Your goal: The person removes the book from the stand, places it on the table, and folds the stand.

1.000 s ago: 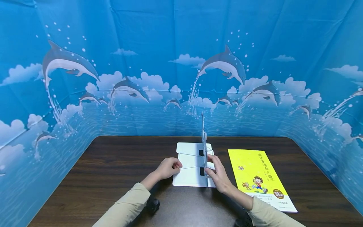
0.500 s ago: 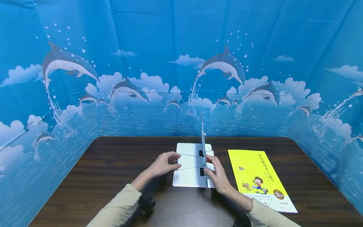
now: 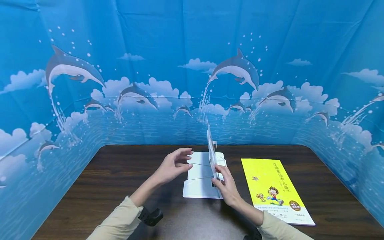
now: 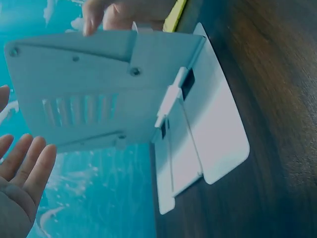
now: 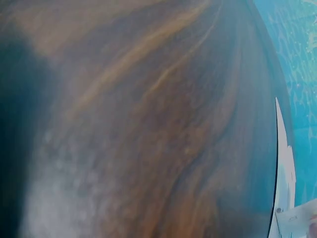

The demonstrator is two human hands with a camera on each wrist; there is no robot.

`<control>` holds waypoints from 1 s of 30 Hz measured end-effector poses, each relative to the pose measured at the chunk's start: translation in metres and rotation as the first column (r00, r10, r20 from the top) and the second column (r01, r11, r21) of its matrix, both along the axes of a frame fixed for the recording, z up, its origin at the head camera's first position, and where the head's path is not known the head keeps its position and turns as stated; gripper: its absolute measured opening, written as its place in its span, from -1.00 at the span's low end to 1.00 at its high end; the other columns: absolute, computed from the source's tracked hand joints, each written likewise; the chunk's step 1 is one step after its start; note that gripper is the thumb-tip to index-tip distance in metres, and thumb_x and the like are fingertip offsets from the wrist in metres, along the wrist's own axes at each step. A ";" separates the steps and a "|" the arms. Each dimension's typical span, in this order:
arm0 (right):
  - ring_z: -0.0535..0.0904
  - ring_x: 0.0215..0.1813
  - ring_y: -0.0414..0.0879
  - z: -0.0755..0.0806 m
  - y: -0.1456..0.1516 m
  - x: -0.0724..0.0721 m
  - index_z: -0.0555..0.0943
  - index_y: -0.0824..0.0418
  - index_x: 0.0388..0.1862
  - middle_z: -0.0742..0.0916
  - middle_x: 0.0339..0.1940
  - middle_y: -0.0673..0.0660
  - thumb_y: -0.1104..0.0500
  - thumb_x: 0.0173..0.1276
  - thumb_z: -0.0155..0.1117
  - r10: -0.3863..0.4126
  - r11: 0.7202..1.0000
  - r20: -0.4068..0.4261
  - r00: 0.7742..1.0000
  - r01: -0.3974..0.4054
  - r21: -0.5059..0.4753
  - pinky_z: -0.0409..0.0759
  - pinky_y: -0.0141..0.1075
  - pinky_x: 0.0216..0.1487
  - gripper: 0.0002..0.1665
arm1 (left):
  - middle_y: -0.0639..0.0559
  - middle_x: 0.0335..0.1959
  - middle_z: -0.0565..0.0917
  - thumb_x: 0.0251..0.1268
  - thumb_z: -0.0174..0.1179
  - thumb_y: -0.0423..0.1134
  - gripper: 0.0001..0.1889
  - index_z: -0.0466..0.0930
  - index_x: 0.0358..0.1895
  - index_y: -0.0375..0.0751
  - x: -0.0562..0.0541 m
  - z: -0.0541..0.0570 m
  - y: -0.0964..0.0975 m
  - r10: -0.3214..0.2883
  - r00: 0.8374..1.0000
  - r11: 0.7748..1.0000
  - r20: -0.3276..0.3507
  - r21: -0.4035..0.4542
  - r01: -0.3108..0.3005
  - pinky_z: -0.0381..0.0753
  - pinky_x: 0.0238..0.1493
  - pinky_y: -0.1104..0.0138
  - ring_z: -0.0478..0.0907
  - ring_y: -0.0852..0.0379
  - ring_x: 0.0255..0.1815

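A white folding book stand (image 3: 198,190) lies with its base on the table, and its slotted panel (image 3: 211,150) stands up on the hinge, leaning slightly left. My right hand (image 3: 228,186) pinches the panel's lower right part between thumb and fingers. To the left, my left hand (image 3: 172,166) is raised with fingers spread, holding nothing. The left wrist view shows that panel (image 4: 89,74) from its slotted side, with wire rods (image 4: 190,134) along the base (image 4: 225,134). Only an edge of the stand (image 5: 285,178) shows in the right wrist view.
A yellow book (image 3: 276,186) lies flat on the dark wooden table (image 3: 120,173), to the right of my right hand. Behind the table hangs a blue curtain (image 3: 168,50) printed with dolphins. A black wrist device (image 3: 151,217) sits on my left wrist.
My left hand has let go of the wire rod near the base and moved up and left, its fingers spreading. The upright panel has tilted left, with my right hand moving along slightly.
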State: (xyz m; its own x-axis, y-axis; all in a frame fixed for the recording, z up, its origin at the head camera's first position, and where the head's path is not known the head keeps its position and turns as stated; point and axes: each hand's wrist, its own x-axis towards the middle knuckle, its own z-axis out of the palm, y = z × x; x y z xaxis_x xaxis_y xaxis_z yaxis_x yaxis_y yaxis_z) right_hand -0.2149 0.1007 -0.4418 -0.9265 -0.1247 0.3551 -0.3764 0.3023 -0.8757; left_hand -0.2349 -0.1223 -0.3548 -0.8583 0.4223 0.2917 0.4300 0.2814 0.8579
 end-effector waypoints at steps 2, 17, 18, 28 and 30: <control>0.35 0.11 0.12 0.000 -0.002 0.000 0.38 0.18 0.21 0.44 0.10 0.18 0.14 0.21 0.07 -0.003 1.000 -0.005 1.000 0.003 0.006 0.54 -0.01 -0.06 -0.46 | -0.16 0.14 0.46 0.13 0.23 -0.30 -0.43 0.30 0.25 -0.23 0.002 0.004 0.002 -0.011 1.000 1.000 -0.002 0.003 0.011 0.53 -0.03 0.27 0.44 -0.10 0.11; 0.40 0.01 0.06 0.003 -0.015 0.003 0.41 0.23 0.18 0.47 0.02 0.13 0.11 0.18 0.12 -0.065 0.992 -0.046 0.997 0.070 0.104 0.48 -0.04 -0.17 -0.45 | -0.23 0.23 0.35 0.12 0.24 -0.29 -0.34 0.19 0.30 -0.27 0.012 0.011 0.013 -0.049 0.999 0.998 0.015 0.026 0.049 0.52 -0.01 0.23 0.39 -0.15 0.16; 0.40 0.00 0.06 0.003 -0.016 0.003 0.42 0.24 0.17 0.47 0.02 0.14 0.11 0.17 0.13 -0.069 0.991 -0.051 0.996 0.075 0.109 0.48 -0.05 -0.17 -0.44 | -0.24 0.23 0.35 0.12 0.24 -0.29 -0.34 0.19 0.31 -0.29 0.012 0.011 0.013 -0.050 0.999 0.998 0.018 0.030 0.050 0.52 -0.02 0.23 0.39 -0.15 0.16; 0.38 -0.01 0.02 0.002 -0.018 0.002 0.42 0.21 0.16 0.46 0.06 0.12 0.03 0.17 0.18 -0.083 0.977 -0.033 0.996 0.087 0.197 0.45 -0.15 -0.11 -0.42 | -0.26 0.19 0.36 0.15 0.18 -0.40 -0.42 0.24 0.26 -0.40 0.012 0.004 0.013 -0.049 0.999 0.995 -0.024 0.091 0.051 0.53 -0.05 0.31 0.40 -0.17 0.13; 0.38 0.01 0.04 0.002 -0.018 0.001 0.41 0.21 0.17 0.46 0.07 0.12 0.04 0.19 0.19 -0.072 0.977 -0.025 0.997 0.075 0.197 0.47 -0.10 -0.08 -0.43 | -0.26 0.17 0.37 0.15 0.18 -0.41 -0.43 0.26 0.25 -0.41 0.012 0.004 0.012 -0.046 0.998 0.994 -0.036 0.096 0.050 0.53 -0.06 0.31 0.41 -0.17 0.11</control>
